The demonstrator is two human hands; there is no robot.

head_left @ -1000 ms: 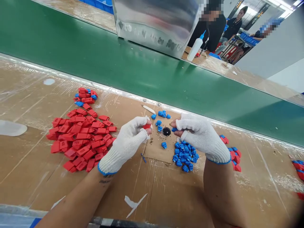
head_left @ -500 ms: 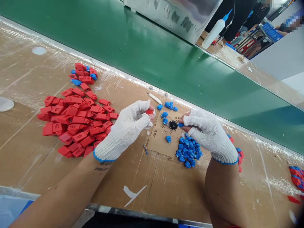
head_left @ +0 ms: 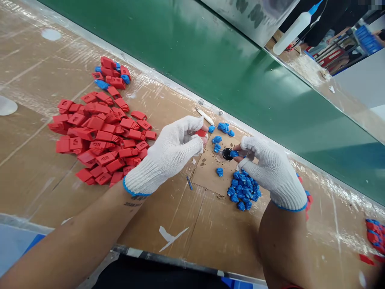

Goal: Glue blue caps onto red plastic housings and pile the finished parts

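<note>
My left hand (head_left: 177, 148), in a white glove with bare fingertips, is closed on a red plastic piece (head_left: 201, 132). My right hand (head_left: 263, 164), gloved the same way, pinches a small blue plastic piece (head_left: 234, 153) over the edge of a small round black dish (head_left: 227, 154). The dish stands on a stained cardboard sheet (head_left: 207, 176). Several loose blue pieces (head_left: 216, 139) lie around it, and a heap of blue pieces (head_left: 243, 190) is just below my right hand. To the left of my left hand spreads a large pile of red pieces (head_left: 102, 138).
A white-handled tool (head_left: 205, 116) lies near the green belt (head_left: 180, 60) behind the table. Red and blue pieces (head_left: 111, 74) form a smaller pile at the far left. More red and blue pieces (head_left: 375, 235) sit at the right edge. A white squeeze bottle (head_left: 291, 34) stands beyond the belt.
My right hand has brought the blue piece from beside the black dish to over its edge. My left hand still holds the red piece. The whole view has shifted and tilted slightly.
</note>
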